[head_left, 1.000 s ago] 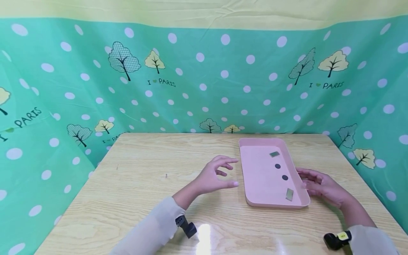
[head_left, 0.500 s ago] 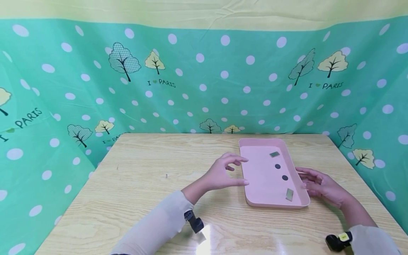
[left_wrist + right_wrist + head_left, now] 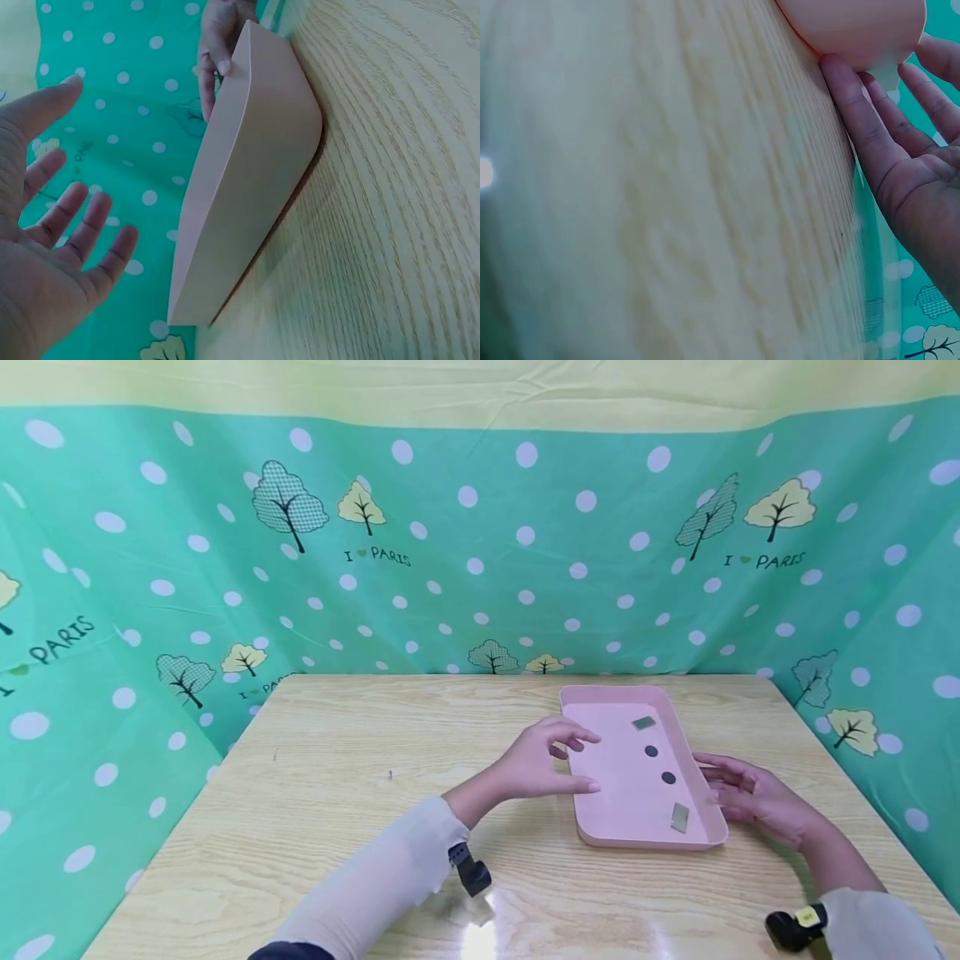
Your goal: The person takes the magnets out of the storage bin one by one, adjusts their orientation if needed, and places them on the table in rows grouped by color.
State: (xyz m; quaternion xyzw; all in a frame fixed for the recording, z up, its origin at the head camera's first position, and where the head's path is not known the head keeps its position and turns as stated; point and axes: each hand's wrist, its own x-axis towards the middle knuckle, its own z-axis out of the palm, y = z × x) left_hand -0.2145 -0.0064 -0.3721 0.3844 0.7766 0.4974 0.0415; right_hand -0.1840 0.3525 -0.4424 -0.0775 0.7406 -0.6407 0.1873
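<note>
A shallow pink rectangular tray [image 3: 622, 827] sits on the wooden table, right of the middle. On its floor lie two dark round discs [image 3: 651, 751] [image 3: 668, 777] and two small greyish-green rectangular pieces [image 3: 643, 723] [image 3: 679, 817], in a loose row near the right wall. My left hand [image 3: 536, 760] hovers over the tray's left rim, thumb and fingers spread apart with nothing between them; the left wrist view shows its palm beside the tray. At the right wall, my right hand [image 3: 761, 802] holds the tray, thumb at the rim and fingers along the outer side.
The wood-grain table [image 3: 337, 827] stretches left of the tray, with a tiny dark mark [image 3: 390, 775] on its surface. A green dotted curtain [image 3: 420, 527] hangs behind the table and along both sides. Each wrist wears a small black camera [image 3: 472, 870].
My left hand has moved right, from beside the tray to above its left rim, still with fingers apart. The right hand and the tray have stayed put.
</note>
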